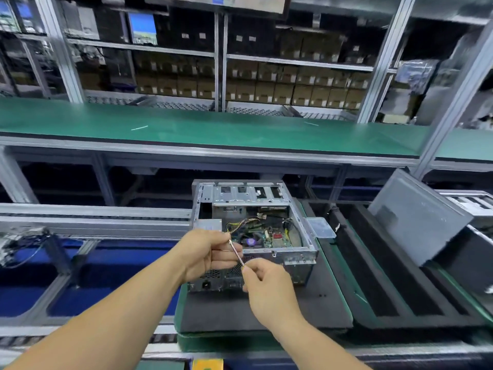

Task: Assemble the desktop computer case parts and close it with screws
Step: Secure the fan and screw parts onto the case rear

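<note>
Two hands meet just in front of the open computer case (pixel 253 231), which sits on a dark pad (pixel 266 308) with its motherboard and cables exposed. Beside the case to the right, a grey side panel (pixel 416 217) leans, not yet fitted. The left hand (pixel 205 253) curls around the upper end of a thin screwdriver (pixel 237 252), while the right hand (pixel 266 284) pinches its lower tip; whether a screw is there I cannot tell. Closing and screwing appear still ahead.
</note>
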